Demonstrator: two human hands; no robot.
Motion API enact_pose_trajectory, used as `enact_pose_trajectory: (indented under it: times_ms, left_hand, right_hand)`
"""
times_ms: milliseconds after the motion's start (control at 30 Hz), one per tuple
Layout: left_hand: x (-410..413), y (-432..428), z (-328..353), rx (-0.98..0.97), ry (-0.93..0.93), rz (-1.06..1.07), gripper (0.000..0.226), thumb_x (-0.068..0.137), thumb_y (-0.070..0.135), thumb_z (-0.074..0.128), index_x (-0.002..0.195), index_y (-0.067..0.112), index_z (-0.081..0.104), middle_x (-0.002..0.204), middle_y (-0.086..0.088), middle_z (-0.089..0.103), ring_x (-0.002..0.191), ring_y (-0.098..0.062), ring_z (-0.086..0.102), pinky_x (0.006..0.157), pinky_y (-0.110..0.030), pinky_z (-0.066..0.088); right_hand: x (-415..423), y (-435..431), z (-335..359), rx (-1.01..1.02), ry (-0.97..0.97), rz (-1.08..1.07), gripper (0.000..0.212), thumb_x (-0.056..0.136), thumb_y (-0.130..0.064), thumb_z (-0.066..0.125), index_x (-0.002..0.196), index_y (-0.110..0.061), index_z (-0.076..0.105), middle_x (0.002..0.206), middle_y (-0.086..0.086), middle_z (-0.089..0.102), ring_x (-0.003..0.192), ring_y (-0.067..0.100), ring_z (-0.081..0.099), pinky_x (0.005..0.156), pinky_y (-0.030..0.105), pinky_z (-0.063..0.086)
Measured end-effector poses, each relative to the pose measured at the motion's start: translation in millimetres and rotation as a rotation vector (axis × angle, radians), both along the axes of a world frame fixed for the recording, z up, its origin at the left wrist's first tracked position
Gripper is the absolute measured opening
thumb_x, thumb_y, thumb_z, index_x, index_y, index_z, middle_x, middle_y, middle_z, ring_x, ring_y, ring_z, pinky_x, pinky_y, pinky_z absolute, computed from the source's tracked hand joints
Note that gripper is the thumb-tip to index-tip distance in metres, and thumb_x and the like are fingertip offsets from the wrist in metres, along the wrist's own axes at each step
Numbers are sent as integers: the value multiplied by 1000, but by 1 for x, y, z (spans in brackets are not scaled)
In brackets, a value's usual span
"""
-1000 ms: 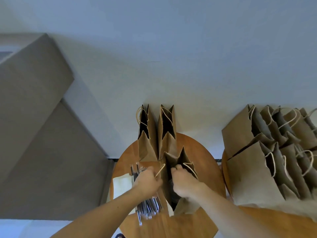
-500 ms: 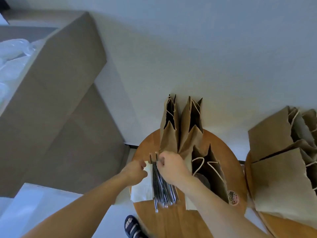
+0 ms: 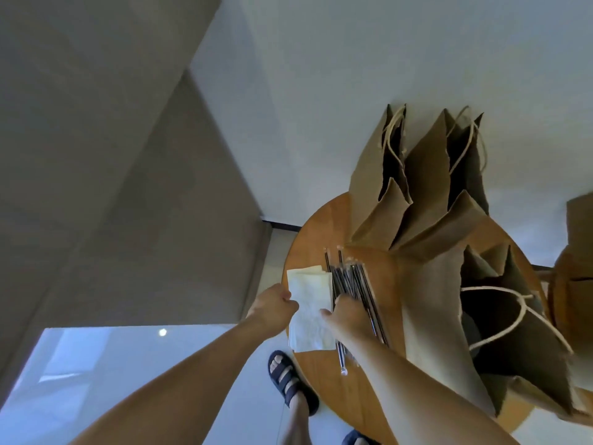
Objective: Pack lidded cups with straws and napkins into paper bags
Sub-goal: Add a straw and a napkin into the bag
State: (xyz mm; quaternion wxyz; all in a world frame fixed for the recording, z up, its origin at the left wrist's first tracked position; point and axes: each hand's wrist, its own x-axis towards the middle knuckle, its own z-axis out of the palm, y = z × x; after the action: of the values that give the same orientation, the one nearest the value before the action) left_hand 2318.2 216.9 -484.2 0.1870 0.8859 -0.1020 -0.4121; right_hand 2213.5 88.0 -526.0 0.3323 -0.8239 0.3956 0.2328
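A stack of white napkins (image 3: 309,289) lies on the left side of a round wooden table (image 3: 372,393). My left hand (image 3: 272,308) pinches the napkins' left edge. My right hand (image 3: 348,314) rests over a bundle of wrapped dark straws (image 3: 351,282) beside the napkins, thumb touching the napkins; whether its fingers grip a straw is hidden. Three brown paper bags stand open: one at the front right (image 3: 449,319), two at the back (image 3: 378,194) (image 3: 430,187). No cup can be made out.
A second table with more brown bags (image 3: 577,239) is cut off at the right edge. A grey cabinet (image 3: 112,155) fills the left. My sandalled foot (image 3: 288,377) stands on the pale floor just left of the table.
The view swung left and down. My left hand slid from the straws onto the napkins' left edge. My right hand moved down the straw bundle toward the napkins.
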Motion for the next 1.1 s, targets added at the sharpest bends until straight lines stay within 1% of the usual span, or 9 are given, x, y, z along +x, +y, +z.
enact_pose_trajectory:
  times_ms: [167, 267, 367, 500, 633, 833, 900, 1000, 1100]
  left_hand:
    - [3, -3, -10, 22, 38, 22, 20, 90, 25, 52, 108, 18, 56, 95, 1, 57, 71, -9, 53, 51, -21, 37]
    - [3, -5, -12, 25, 48, 23, 27, 90, 26, 52, 116, 18, 57, 100, 1, 58, 74, -9, 54, 52, -21, 39]
    - [3, -6, -11, 25, 47, 33, 30, 91, 26, 52, 119, 19, 57, 104, 1, 59, 79, -9, 55, 55, -21, 42]
    - [2, -7, -11, 29, 54, 37, 31, 91, 25, 52, 121, 16, 58, 105, 0, 60, 80, -11, 57, 57, -20, 43]
    - [0, -9, -10, 8, 69, 69, 35, 92, 23, 53, 126, 17, 56, 108, 2, 57, 77, -7, 54, 55, -18, 42]
    - [1, -10, -9, -7, 66, 122, 34, 91, 20, 51, 125, 15, 54, 102, 3, 55, 74, -8, 53, 52, -19, 39]
    - [-1, -10, -9, -26, 70, 152, 35, 91, 22, 53, 125, 15, 52, 108, 2, 57, 77, -8, 51, 54, -20, 37]
    - [-3, -11, -8, -87, 121, 232, 42, 90, 31, 59, 127, 14, 50, 123, -5, 57, 97, -18, 56, 59, -21, 39]
    - [-6, -15, -6, -206, 296, 452, 38, 89, 36, 63, 117, 14, 52, 118, -6, 61, 105, -26, 59, 80, -36, 51]
  right_hand:
    - [4, 1, -25, -36, -2, -1, 16, 90, -26, 60, 84, -13, 52, 87, 8, 69, 83, 24, 69, 57, 27, 46]
    - [1, -2, -36, -78, 11, 22, 26, 92, -18, 54, 68, -16, 45, 69, 3, 59, 71, 21, 66, 49, 25, 41]
    - [-2, -4, -41, -98, -8, 26, 35, 93, -21, 51, 60, -20, 40, 56, -5, 48, 53, 12, 53, 40, 21, 31]
    - [-4, -4, -42, -37, -43, -59, 28, 89, -37, 60, 70, -20, 49, 61, -6, 55, 50, 6, 52, 43, 21, 31]
    - [-3, -2, -47, -42, -26, -1, 31, 92, -27, 55, 64, -15, 51, 53, -4, 48, 46, 9, 49, 42, 22, 32]
    - [-12, 2, -37, -40, -173, -41, 12, 91, -34, 60, 81, -28, 58, 70, -14, 58, 62, 1, 58, 50, 15, 38]
    - [-13, 4, -29, 34, -274, -104, 11, 86, -28, 64, 81, -31, 56, 69, -15, 60, 63, 1, 59, 51, 16, 41]
    - [-14, 6, -16, 196, -444, -254, 16, 80, -13, 65, 80, -27, 56, 68, -12, 60, 65, 5, 59, 59, 25, 50]
    - [-17, 5, -3, 442, -600, -476, 13, 77, -9, 64, 81, -21, 61, 74, -4, 65, 72, 14, 62, 66, 33, 52]
